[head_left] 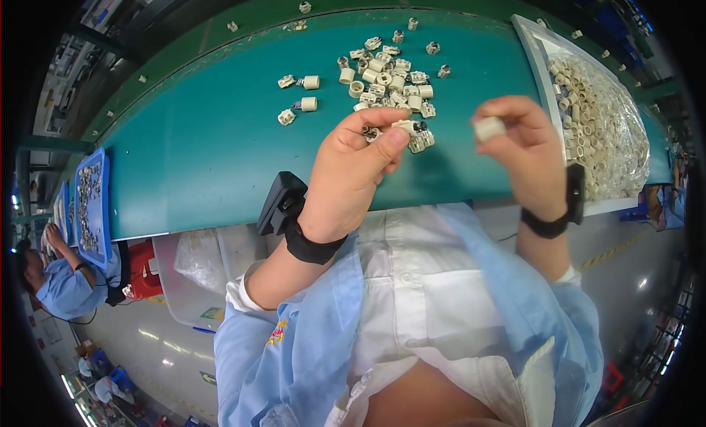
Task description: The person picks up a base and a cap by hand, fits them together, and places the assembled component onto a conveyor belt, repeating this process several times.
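Observation:
My left hand (360, 151) pinches a small cream plastic connector part (404, 126) between thumb and fingers, with a dark bit showing at its right end. To the right, my right hand (521, 140) grips a short cream plastic sleeve (488, 128), slightly blurred. The two pieces are apart. Just beyond my left hand lies a loose pile of cream sleeves and connector parts (382, 78) on the green work surface (213, 148). Another connector part (422, 142) shows right below the held one. Both wrists wear black straps.
At the right stands a white tray (540, 67) lined with clear plastic and filled with cream sleeves. Two sleeve-and-connector pairs (310, 82) lie left of the pile. A blue tray (107, 206) of small parts sits far left, near another person (70, 280). Below the edge is a clear bin (180, 280).

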Demonstrator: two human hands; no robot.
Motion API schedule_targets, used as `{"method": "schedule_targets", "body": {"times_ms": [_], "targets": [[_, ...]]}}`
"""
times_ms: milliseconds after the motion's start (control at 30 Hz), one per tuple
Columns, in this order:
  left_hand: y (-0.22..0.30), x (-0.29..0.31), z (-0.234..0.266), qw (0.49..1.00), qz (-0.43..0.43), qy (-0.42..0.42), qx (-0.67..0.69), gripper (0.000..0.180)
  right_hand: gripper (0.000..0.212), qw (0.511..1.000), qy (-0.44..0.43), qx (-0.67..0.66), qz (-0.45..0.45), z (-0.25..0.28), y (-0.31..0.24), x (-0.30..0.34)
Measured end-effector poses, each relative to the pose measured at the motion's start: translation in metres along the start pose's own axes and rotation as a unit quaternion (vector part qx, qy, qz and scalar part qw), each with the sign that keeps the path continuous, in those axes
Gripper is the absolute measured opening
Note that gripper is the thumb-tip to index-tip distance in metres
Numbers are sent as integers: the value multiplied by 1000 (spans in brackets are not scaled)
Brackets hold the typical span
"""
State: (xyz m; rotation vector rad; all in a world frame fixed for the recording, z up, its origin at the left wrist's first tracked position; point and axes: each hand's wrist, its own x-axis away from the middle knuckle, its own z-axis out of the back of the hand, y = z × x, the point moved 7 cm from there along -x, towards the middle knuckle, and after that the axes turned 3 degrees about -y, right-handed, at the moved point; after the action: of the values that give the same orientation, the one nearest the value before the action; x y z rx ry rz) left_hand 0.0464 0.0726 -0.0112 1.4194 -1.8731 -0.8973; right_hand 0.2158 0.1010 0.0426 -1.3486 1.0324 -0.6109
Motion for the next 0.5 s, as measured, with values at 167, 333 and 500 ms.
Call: {"method": "schedule_targets", "body": {"times_ms": [167,333,500], "targets": [[1,12,2,1000,-13,15,2,24,29,989,23,-102,-100,-21,34,-3],[0,17,7,999,-14,31,-1,24,29,974,-27,-199,-106,-35,48,-4],[-2,12,9,998,-23,40,-34,22,27,977,9,-189,-99,-32,55,-3]]}}
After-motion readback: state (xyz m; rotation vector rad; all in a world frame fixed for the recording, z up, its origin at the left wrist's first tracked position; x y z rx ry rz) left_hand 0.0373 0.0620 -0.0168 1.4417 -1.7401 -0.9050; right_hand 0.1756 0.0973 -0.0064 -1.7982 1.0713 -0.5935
